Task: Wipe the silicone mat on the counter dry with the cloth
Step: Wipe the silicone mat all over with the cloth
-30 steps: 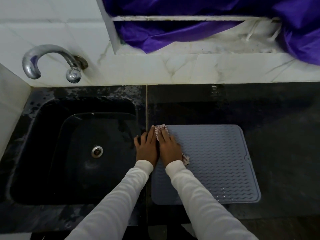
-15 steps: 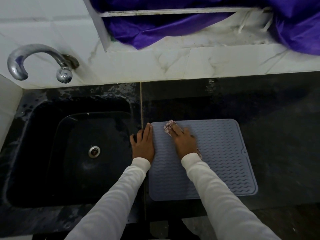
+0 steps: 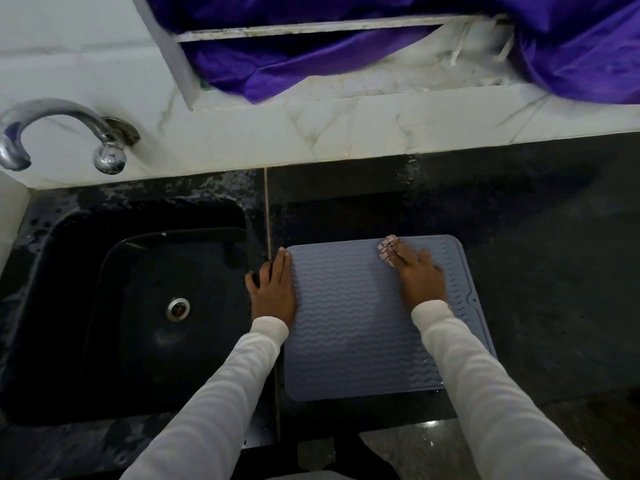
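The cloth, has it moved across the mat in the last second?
Yes. The cloth, pressed under the right hand, has slid from the mat's far left corner by the sink rightward along its far edge.

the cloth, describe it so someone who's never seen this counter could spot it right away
Right of the black sink, a grey wavy-ribbed mat lies on the dark counter. Near its far edge, the right hand presses a small bunched cloth. It is the only white, red-lined thing there.
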{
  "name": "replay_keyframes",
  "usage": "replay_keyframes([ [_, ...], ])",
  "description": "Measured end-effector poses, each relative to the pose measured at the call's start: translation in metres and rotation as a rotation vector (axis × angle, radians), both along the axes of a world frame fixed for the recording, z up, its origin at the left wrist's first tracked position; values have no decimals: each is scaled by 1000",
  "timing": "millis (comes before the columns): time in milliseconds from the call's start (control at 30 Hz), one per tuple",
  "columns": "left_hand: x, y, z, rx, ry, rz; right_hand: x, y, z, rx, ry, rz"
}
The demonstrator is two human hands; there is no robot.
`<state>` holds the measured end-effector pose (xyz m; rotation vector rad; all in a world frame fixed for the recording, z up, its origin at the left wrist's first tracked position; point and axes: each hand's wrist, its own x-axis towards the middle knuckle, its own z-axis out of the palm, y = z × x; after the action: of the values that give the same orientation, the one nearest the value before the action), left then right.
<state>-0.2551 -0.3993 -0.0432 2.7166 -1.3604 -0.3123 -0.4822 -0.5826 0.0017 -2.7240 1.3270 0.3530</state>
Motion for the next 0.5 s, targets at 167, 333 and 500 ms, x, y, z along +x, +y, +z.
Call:
replay_keyframes([
  [167, -1, -2, 1, 13, 1, -1, -30, -19, -2, -45, -71, -80],
  [333, -3, -2, 5, 6, 4, 12, -52, -33, 3, -28, -92, -176],
  [500, -6, -1, 6, 1, 3, 16, -72, -47, -4, -94, -81, -244],
])
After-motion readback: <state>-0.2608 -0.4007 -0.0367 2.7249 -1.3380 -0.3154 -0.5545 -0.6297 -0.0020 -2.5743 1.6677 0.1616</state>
